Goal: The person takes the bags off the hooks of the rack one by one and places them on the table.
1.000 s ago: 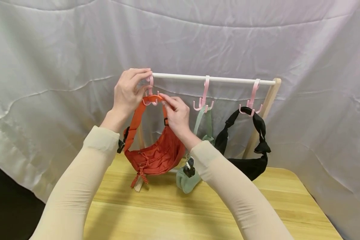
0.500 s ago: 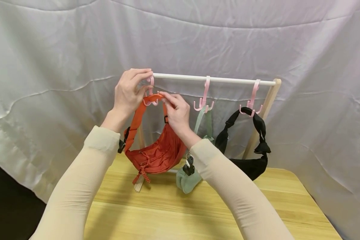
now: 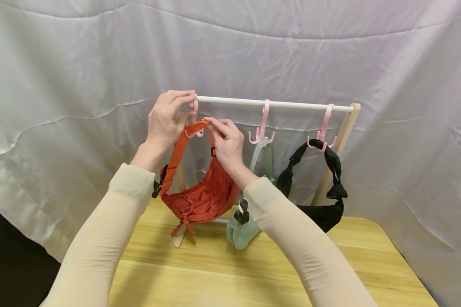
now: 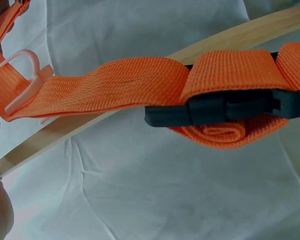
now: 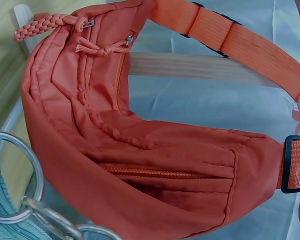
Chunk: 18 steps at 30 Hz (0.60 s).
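Observation:
A red-orange waist bag (image 3: pixel 203 194) hangs by its orange strap (image 3: pixel 178 153) from the left pink hook (image 3: pixel 195 106) on the white rail. My left hand (image 3: pixel 163 119) holds this hook, fingers up at the rail and thumb lower on the stem. With thumb and forefinger, my right hand (image 3: pixel 228 143) pinches the strap's top at the right side of the prongs. In the left wrist view the strap passes over the pink prongs (image 4: pixel 32 85), and a black buckle (image 4: pixel 215 110) sits in its rolled webbing. The right wrist view shows the bag's zipped front (image 5: pixel 155 172).
A sage green bag (image 3: pixel 242 234) with a black charm hangs from the middle pink hook (image 3: pixel 262 128), partly behind my right forearm. On the right pink hook (image 3: pixel 323 128) hangs a black bag (image 3: pixel 332 170). The wood-framed rack (image 3: pixel 347 128) stands on a wooden table (image 3: pixel 199 277) before a grey curtain.
The strap's top has tilted, its right end now higher than its left, and the bag's tassels have swung slightly right. Both hands keep nearly the same place.

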{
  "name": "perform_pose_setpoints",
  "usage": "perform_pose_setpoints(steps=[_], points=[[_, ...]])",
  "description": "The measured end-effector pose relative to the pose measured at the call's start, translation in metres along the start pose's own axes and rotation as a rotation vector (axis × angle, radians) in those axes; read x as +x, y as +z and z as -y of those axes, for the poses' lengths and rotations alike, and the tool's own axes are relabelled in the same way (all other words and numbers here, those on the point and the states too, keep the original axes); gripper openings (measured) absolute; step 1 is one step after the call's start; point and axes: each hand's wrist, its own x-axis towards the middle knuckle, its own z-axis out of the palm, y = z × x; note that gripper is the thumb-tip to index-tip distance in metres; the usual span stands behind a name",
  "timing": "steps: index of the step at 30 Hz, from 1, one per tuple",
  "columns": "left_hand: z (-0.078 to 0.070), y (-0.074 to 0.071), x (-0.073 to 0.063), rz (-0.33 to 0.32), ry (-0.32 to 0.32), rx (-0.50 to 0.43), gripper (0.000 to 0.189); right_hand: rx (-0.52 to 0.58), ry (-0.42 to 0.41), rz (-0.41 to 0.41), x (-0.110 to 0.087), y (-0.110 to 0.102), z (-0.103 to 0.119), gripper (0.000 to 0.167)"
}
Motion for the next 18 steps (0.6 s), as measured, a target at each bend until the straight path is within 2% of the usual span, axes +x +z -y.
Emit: perform_pose_setpoints(steps=[8,18], points=[[0.0003,0.0013,0.0003,-0.01,0.012,-0.014,0.036,0.028,-0.021,-0.016,0.0037,0.0006,0.0024,0.018],[0.001,0.0023,-0.0005,-0.03,0.004,-0.025,0.033,0.054,-0.054,0.002,0.0032,0.0016,0.0043,0.017]])
